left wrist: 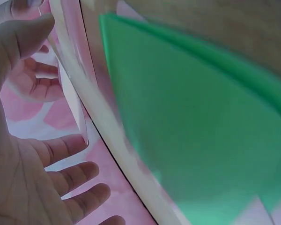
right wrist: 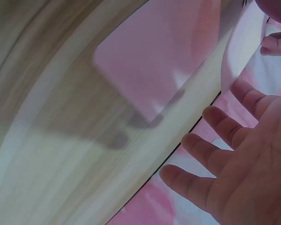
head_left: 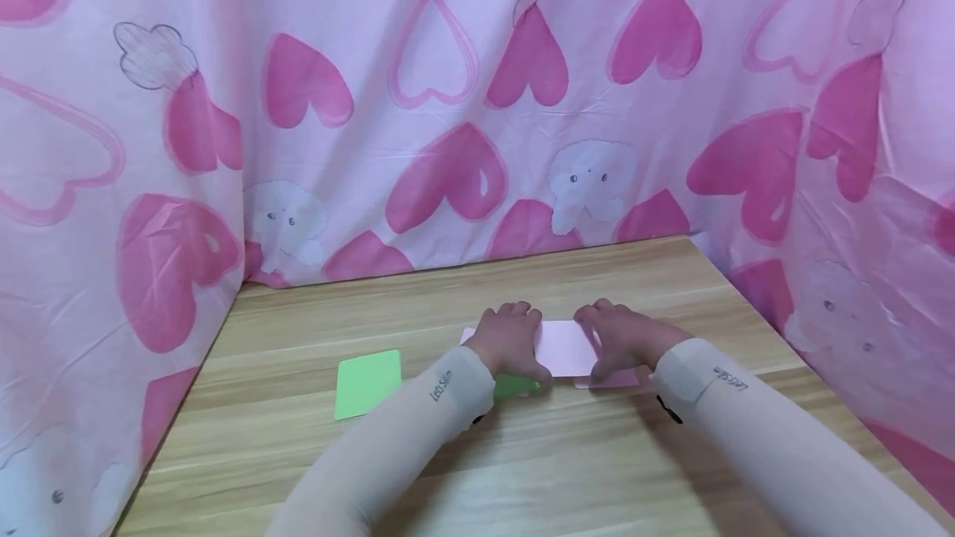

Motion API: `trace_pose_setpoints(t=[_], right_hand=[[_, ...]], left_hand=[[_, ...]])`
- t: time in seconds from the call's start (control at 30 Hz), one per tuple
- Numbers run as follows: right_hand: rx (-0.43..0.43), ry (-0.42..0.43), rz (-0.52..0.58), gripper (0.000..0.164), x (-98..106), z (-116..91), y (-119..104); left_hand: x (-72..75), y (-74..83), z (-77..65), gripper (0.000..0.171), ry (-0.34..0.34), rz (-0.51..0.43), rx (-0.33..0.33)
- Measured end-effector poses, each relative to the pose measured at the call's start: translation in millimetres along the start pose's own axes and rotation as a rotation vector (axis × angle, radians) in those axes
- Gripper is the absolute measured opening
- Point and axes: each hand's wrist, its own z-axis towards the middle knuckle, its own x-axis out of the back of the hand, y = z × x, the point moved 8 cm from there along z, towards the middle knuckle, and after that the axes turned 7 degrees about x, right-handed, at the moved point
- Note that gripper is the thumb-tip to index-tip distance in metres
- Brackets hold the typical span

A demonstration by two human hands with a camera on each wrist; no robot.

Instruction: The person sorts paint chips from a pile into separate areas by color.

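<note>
A pale pink card (head_left: 564,346) is held up off the table between my two hands. My left hand (head_left: 509,344) pinches its left end between thumb and index finger, and my right hand (head_left: 625,340) grips the right end likewise. In both wrist views the other fingers are spread, and the held card (left wrist: 71,96) shows nearly edge-on. Below the left hand lies a green card (left wrist: 178,112), seemingly on top of others. Under the right hand a darker pink card (right wrist: 164,51) lies on the wood.
Another green card (head_left: 368,385) lies to the left on the wooden table (head_left: 298,454). The corner of a pale card (head_left: 467,335) peeks out behind the left hand. A pink heart-print curtain (head_left: 358,156) hangs along the back and both sides.
</note>
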Motion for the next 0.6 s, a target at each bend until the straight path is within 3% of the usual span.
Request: trace_pose_setpoints(t=[0.3,0.6], right_hand=[[-0.072,-0.044,0.023,0.108,-2,-8,23],[-0.138,-0.08,-0.037,0.106,-9,-21,46]], left_hand=[[-10.7,19.6,11.4,0.096,-0.002,0.029,0.006],[-13.0,42.5,15.3,0.087,-0.003,0.023,0.006]])
